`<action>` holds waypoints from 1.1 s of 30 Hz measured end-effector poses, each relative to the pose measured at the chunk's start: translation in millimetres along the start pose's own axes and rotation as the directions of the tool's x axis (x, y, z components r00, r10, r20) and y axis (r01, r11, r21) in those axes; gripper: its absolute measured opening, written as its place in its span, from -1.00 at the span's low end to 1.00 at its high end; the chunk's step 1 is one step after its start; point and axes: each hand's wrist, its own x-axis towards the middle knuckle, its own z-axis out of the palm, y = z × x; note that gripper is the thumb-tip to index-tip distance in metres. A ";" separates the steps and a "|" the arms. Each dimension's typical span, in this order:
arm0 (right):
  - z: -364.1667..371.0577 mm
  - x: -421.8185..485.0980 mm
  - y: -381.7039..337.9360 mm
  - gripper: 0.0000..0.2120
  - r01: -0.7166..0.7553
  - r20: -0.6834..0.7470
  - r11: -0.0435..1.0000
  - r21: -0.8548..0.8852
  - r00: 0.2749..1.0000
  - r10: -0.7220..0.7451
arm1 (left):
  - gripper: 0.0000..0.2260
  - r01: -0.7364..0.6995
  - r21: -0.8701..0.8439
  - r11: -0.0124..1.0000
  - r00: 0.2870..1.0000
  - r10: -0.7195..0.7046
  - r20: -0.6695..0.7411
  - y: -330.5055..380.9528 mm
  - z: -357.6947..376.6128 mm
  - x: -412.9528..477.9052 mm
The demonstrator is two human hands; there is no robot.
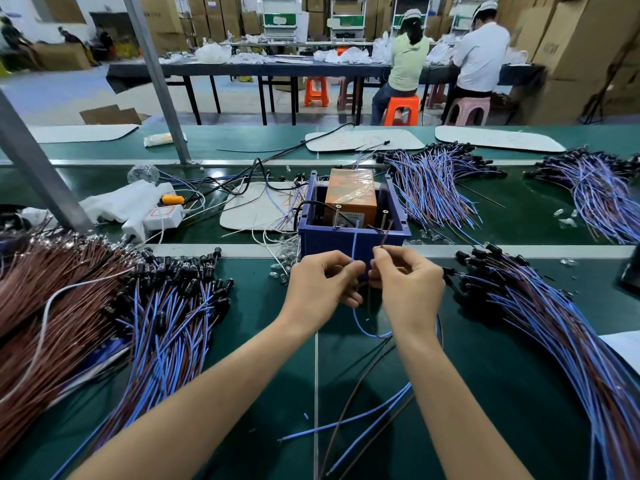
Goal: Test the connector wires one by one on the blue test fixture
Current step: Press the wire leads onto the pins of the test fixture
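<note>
Both bare forearms reach up from the lower frame to its centre. The left hand [320,284] and right hand [407,284] meet there, fingers curled in pinches.

Bare belt [277,375] between flanking wire heaps [166,317]; blue fixture [349,233] blocks ahead.

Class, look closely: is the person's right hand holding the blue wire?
No, the right hand pinches the brown wire, while the left hand pinches the blue wire.
</note>
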 end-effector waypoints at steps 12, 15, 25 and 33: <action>7.8 25.5 20.8 -0.75 -0.151 -0.023 0.986 -0.072 0.988 0.150 | -0.70 0.172 0.160 0.972 0.983 -0.159 -0.088 -10.2 -6.1 30.2; 10.1 25.9 24.0 -0.75 -0.148 -0.025 0.985 -0.089 0.989 0.146 | -0.70 0.184 0.199 0.963 0.982 -0.170 -0.084 -10.4 -7.2 33.2; 9.8 25.7 27.2 -0.74 -0.137 -0.016 0.986 -0.090 0.991 0.136 | -0.70 0.204 0.233 0.951 0.978 -0.185 -0.099 -13.2 -9.5 42.5; 12.3 26.1 29.0 -0.75 -0.152 -0.006 0.987 -0.054 0.988 0.152 | -0.70 0.195 0.249 0.949 0.978 -0.171 -0.116 -11.0 -10.1 45.3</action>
